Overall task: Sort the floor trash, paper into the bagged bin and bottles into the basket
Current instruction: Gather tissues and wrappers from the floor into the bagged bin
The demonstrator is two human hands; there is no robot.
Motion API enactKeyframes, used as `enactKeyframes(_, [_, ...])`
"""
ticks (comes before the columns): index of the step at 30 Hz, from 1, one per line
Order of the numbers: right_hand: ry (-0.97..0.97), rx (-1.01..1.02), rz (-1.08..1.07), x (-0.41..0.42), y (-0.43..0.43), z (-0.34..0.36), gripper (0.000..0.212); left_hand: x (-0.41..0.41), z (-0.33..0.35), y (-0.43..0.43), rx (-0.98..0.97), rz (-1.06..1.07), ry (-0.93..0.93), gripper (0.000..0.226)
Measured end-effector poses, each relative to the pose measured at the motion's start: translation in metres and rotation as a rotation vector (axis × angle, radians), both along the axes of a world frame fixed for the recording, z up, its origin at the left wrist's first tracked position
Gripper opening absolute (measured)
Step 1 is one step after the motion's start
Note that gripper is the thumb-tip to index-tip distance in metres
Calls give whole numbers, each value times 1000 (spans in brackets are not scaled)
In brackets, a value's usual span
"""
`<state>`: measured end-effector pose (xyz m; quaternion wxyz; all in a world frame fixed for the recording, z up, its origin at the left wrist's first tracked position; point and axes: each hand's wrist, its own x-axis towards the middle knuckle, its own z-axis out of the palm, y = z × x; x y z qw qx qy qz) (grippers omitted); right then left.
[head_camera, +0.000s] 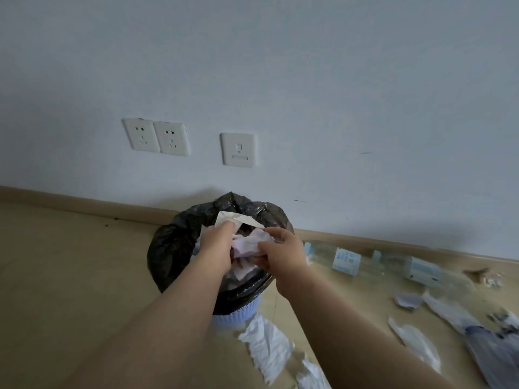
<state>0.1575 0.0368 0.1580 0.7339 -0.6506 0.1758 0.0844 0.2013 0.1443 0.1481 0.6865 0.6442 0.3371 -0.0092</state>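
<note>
The bagged bin (pixel 174 248), a pale lattice bin lined with a black bag, stands by the wall. Both my hands are over its mouth. My left hand (pixel 216 242) grips a folded white paper (pixel 236 219) at the far side of the opening. My right hand (pixel 283 254) pinches a crumpled white paper (pixel 250 244) just above the paper lying inside. Two clear plastic bottles with blue labels (pixel 345 261) (pixel 421 269) lie on the floor along the skirting to the right.
Crumpled paper sheets (pixel 266 346) lie on the floor just in front of the bin, and more paper and wrappers (pixel 415 341) are scattered at the right. The wall with sockets (pixel 157 137) is right behind the bin. No basket is in view.
</note>
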Motion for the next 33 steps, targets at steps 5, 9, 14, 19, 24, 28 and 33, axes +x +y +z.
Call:
enactKeyframes(5, [-40,-48,47,-3,-8,-10,49,-4,-13,9,58,-3,117,38])
enactKeyframes(9, [-65,-95,153,-7,-17,-10,50,-7,-3,5,265,-174,145,36])
enactKeyframes(14, [-108,-279,56,-10,-46,-20,29,-10,8,-12,948,-444,96,48])
enactKeyframes(19, [-61,-531,12,-16,-89,-40,24,-29,19,-58,1217,-469,-500,39])
enactKeyframes(24, [47,-972,331,-52,-136,-83,28,-62,-13,-121,928,-1217,-497,29])
enactKeyframes(28, [288,-1226,839,-102,-165,-129,32,-96,-86,-126,1038,-1690,54,38])
enactKeyframes(33, [304,-1374,957,-155,-168,-166,33,-137,-141,-94,1369,-2090,463,43])
